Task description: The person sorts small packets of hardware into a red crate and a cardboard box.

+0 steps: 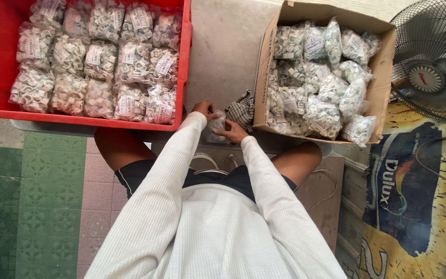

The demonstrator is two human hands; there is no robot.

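Both hands close on one small clear plastic bag [216, 125], held low in front of the body between the two containers. Left hand [203, 109] pinches the bag's upper edge with fingers curled; right hand [232, 131] grips its lower side from the opposite direction. Whether the bag holds anything cannot be made out; it is small and partly hidden by the fingers. Opposed holds of this kind keep a limp bag taut and steady, which appears to be the reason for the two-handed grip.

Just beside the right hand lies a dark checked cloth [241, 110], touching the front corner of the cardboard box [263, 67]. That box stands to the person's right, open on top, filled with clear bags of small white ring-shaped parts [318, 77], loosely heaped and some spilling toward the near rim.

To the left, a red plastic crate [184, 62] holds similar labelled packs [99, 62], these laid in neater rows. Both containers sit within arm's reach, with the working spot between them on a grey metal surface [225, 46].

An electric fan [432, 62] stands at far right, well apart from the hands. Green and pink floor tiles [37, 196] show at lower left.
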